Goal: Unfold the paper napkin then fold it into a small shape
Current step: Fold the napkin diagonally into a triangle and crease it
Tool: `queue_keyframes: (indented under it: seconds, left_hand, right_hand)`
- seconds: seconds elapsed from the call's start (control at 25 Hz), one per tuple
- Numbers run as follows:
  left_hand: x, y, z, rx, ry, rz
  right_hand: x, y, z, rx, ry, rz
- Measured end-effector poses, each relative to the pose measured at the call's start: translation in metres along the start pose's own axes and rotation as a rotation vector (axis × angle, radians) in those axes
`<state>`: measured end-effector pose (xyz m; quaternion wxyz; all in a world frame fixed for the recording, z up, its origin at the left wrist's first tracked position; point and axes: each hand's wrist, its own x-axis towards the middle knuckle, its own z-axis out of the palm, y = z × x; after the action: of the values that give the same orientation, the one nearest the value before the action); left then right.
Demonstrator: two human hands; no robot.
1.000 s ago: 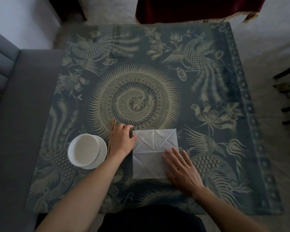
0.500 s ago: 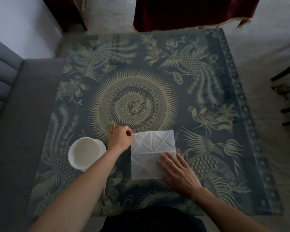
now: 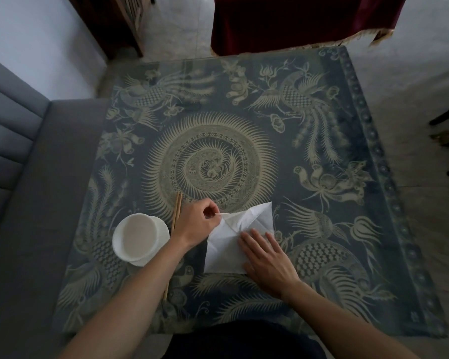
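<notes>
- I've got one paper napkin in play, lying on the patterned tablecloth near the table's near edge, a little right of centre, creased all over from previous folds.
- My left hand is at the napkin's far-left corner, thumb and forefinger pinching that corner, which is lifted off the cloth and peeled inward.
- My right hand lies flat on the napkin's near-right part, fingers straight and slightly spread, pressing it down as the anchor.
- Here's the relation that matters: the napkin sits to the right of the pinching hand, so the lifted corner has to travel rightward and toward me, along the diagonal to the pinned near-right corner.
- Left hand is the one on the free corner; the right is nearer the destination and, I judge, needs to stay put until the flap lands.
- The far-right corner stands up a bit as a white peak; the sheet is thin and will likely slide or crumple if the anchor lifts.
- Count: one napkin, two hands, one white bowl sitting on one saucer just left of my left wrist, one pair of chopsticks between bowl and hand, partly under my forearm.
</notes>
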<state>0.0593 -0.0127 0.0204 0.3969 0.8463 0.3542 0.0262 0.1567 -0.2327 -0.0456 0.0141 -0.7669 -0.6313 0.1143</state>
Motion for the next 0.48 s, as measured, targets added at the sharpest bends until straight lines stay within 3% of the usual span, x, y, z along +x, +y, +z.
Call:
queue_keyframes:
  seconds: [0.32, 0.48]
  left_hand:
    - [-0.041, 0.035, 0.026, 0.235, -0.108, 0.272]
    - [-0.050, 0.041, 0.049, 0.293, -0.175, 0.306]
  right_hand:
    - [-0.040, 0.013, 0.019, -0.010, 0.140, -0.044]
    - [-0.063, 0.022, 0.023, 0.002, 0.189, -0.033]
